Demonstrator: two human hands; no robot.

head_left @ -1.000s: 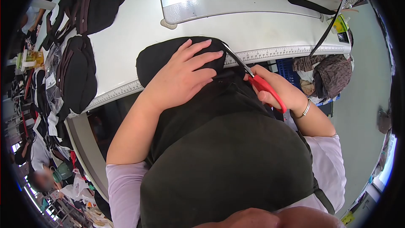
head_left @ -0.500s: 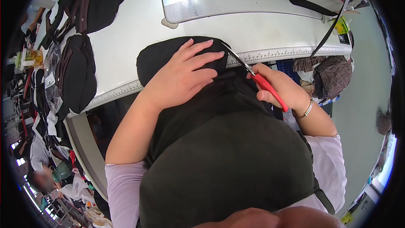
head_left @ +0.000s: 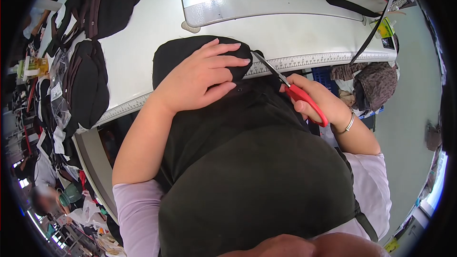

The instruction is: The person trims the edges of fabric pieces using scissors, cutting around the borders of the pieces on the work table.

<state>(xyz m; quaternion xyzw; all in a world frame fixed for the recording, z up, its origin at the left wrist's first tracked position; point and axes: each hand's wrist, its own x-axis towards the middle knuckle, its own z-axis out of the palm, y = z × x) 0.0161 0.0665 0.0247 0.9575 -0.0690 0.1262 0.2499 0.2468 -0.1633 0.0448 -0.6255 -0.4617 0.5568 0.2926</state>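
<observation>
A rounded black fabric piece (head_left: 173, 57) lies at the front edge of the white table, over part of the printed ruler strip (head_left: 304, 61). My left hand (head_left: 200, 77) rests flat on it, palm down, with the fingers stretched toward its right end. Wrapped around the red handles of a pair of scissors (head_left: 301, 96) is my right hand (head_left: 326, 103). The metal blades point up and left, and their tips are at the fabric's right edge, by a small dark strip sticking out there. Whether the blades are touching the fabric is hard to tell.
Behind the fabric is the sewing machine bed (head_left: 266, 7). Stacked black fabric pieces (head_left: 88, 83) lie on the left, with another pile (head_left: 114, 7) further back. A black strap (head_left: 369, 43) hangs over the right edge, near bundled cloth (head_left: 376, 85). A person sits at far left.
My left hand and the fabric piece have shifted slightly left, and the fabric's outline has turned a little. The scissor handles are spread a bit wider, with the tips still at the right edge.
</observation>
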